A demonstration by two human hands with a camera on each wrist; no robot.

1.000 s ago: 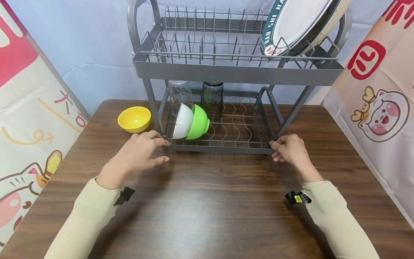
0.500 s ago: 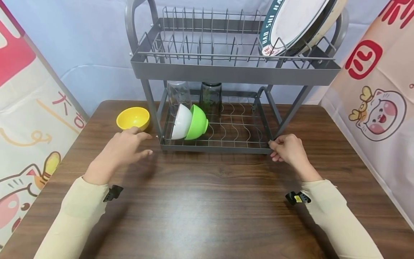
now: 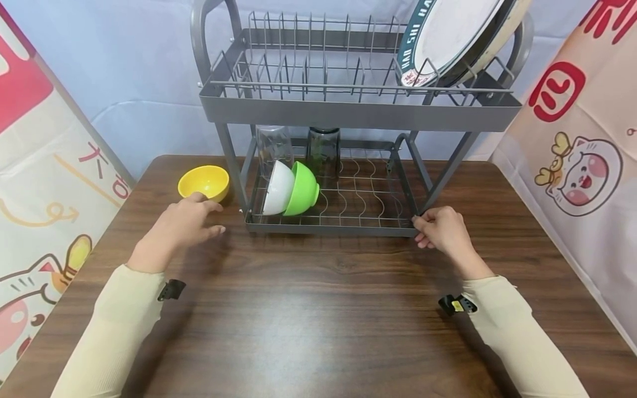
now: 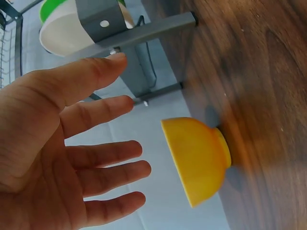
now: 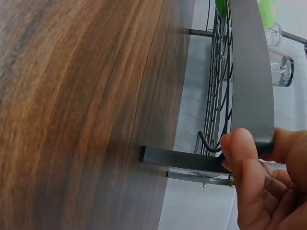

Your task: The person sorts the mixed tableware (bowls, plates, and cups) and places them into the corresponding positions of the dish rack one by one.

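My left hand (image 3: 181, 224) hovers in front of a yellow bowl (image 3: 211, 182) that stands upright on the table left of the rack. In the left wrist view its fingers are spread and relaxed, apart from the yellow bowl (image 4: 196, 160). My right hand (image 3: 443, 229) pinches the front right corner of the lower tier of a grey two-tier dish rack (image 3: 358, 115). The right wrist view has thumb and fingers on either side of the rack's rim (image 5: 252, 76). A white bowl (image 3: 278, 190) and a green bowl (image 3: 303, 190) lean on their sides in the lower tier.
Behind those bowls stand a clear glass (image 3: 275, 149) and a dark glass (image 3: 323, 152). A large plate (image 3: 448, 44) with a green rim leans in the upper tier's right end. Printed cloths hang around the brown wooden table (image 3: 318, 309).
My left hand has let go of the rack's front left corner and moved left, to the yellow bowl's front. The right hand stays on its corner. The view has shifted slightly.
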